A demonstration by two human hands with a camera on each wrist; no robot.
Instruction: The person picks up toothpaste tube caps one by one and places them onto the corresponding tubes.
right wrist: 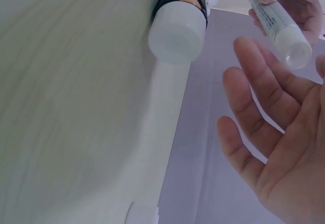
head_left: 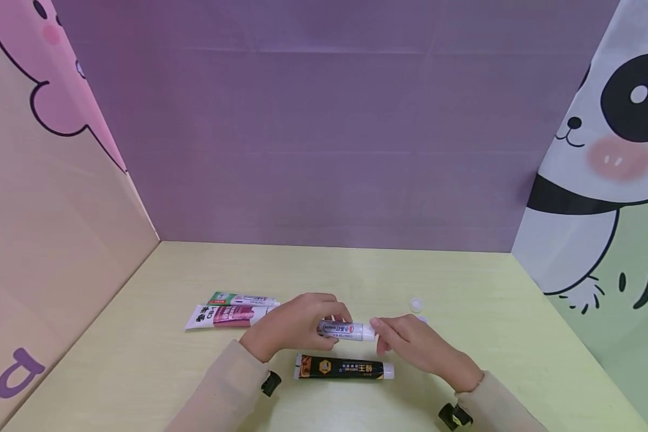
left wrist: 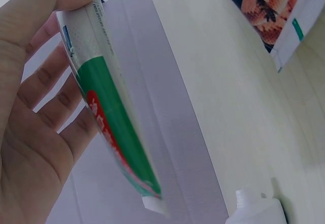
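My left hand [head_left: 297, 321] grips a white toothpaste tube [head_left: 337, 329] with a green and red print, raised above the table. Its thumb presses on one side in the left wrist view, and the tube's crimped end [left wrist: 155, 203] points away from the palm. A white cap [right wrist: 293, 49] closes the other end. My right hand [head_left: 418, 342] is beside this cap, fingers loosely extended and nothing in the palm in the right wrist view. Nearer to me than both hands, a black toothpaste tube [head_left: 342, 367] lies flat with its white cap [right wrist: 177, 33] to the right.
Left of my left hand lie a white and purple tube [head_left: 229, 316] and a green and white tube [head_left: 243, 299]. An uncapped white nozzle [left wrist: 245, 197] shows in the left wrist view. Two loose white caps, one farther back [head_left: 416, 305], lie behind my right hand. A purple wall [head_left: 324, 150] closes off the table's back.
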